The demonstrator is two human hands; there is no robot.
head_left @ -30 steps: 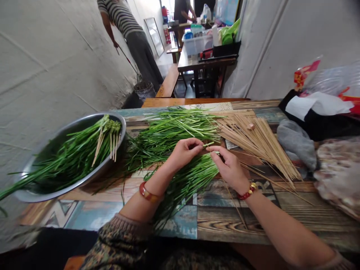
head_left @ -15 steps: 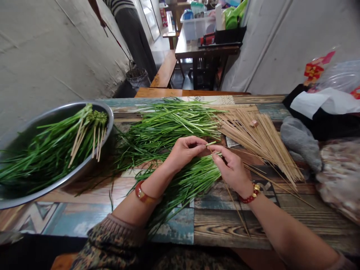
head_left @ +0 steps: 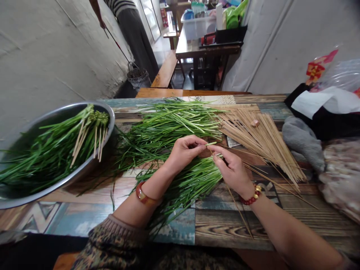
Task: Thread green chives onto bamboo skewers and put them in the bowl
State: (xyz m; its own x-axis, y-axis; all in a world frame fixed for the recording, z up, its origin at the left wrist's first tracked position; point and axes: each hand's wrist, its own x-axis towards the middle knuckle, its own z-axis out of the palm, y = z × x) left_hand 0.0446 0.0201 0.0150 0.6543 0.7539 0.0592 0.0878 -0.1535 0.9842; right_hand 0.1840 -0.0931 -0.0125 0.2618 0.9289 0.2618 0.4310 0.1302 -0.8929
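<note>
My left hand (head_left: 187, 150) pinches a green chive stalk (head_left: 210, 143) near its pale cut end. Close beside it, my right hand (head_left: 232, 168) is closed on a thin bamboo skewer (head_left: 239, 210), whose long end slants down toward the table's front edge. The skewer's upper tip meets the stalk between my fingertips; whether it has gone through I cannot tell. Beneath both hands lies a bunch of chives (head_left: 194, 183), pale ends to the right. Behind it spreads a larger pile of chives (head_left: 174, 123). Loose bamboo skewers (head_left: 264, 142) fan out to the right.
A metal basin (head_left: 56, 187) at the left holds skewered chives (head_left: 95, 120). At the right are a grey plastic bag (head_left: 303, 140) and a clear bag of pale pieces (head_left: 341, 176). Beyond the table, a person (head_left: 135, 33) stands by a bucket (head_left: 139, 78), holding a long thin tool.
Almost nothing differs. Both hands keep their hold on stalk and skewer, and the whole view has shifted very slightly.
</note>
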